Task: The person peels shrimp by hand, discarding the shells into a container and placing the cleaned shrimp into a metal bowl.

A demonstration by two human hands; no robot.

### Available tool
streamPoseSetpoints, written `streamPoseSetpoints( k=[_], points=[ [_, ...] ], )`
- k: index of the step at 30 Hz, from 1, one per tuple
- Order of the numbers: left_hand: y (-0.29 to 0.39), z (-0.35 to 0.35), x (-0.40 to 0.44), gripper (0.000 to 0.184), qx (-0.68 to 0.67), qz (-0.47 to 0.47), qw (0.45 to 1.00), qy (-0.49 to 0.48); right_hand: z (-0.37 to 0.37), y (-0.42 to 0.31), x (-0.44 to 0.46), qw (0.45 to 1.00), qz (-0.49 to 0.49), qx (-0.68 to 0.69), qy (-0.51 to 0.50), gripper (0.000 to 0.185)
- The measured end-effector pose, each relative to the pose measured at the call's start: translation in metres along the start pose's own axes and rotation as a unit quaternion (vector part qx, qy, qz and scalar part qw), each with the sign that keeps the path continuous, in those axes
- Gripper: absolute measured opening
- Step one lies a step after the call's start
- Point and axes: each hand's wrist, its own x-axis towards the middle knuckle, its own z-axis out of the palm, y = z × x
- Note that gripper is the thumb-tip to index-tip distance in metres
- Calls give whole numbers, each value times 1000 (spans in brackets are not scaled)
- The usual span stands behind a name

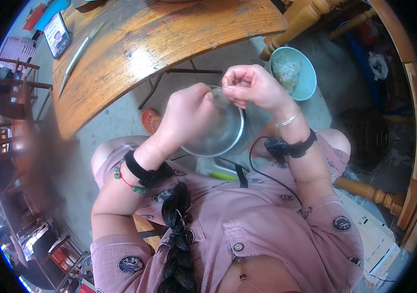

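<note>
In the middle of the head view, my left hand is closed, its fingers curled in and blurred by motion. My right hand is beside it, thumb and fingers pinched together. Something small and pale seems to be between the two hands, too blurred to name. Under both hands a round metal basin stands between my knees, its inside partly hidden by my left hand. Whatever lies in the basin is hazy and cannot be made out.
A wooden table curves ahead, with a phone and a slim pointed silvery tool on it. To the right, a light-blue bucket holds translucent, wet-looking material. Turned wooden legs stand nearby. A cable crosses my lap.
</note>
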Motion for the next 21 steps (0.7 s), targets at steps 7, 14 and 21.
streamPoseSetpoints(
  k=[7, 14, 21],
  points=[
    [-6, -7, 3, 22, -305, -169, 937, -37, -10, -4, -1, 994, -90, 52, -19, 5],
    [1, -15, 6, 22, -466, -216, 853, -98, -27, 12, 4, 998, -16, 19, 62, 13],
    [0, -16, 7, 20, -507, -240, 824, -84, -1, 7, 9, 994, -66, -42, 70, 19]
  ],
)
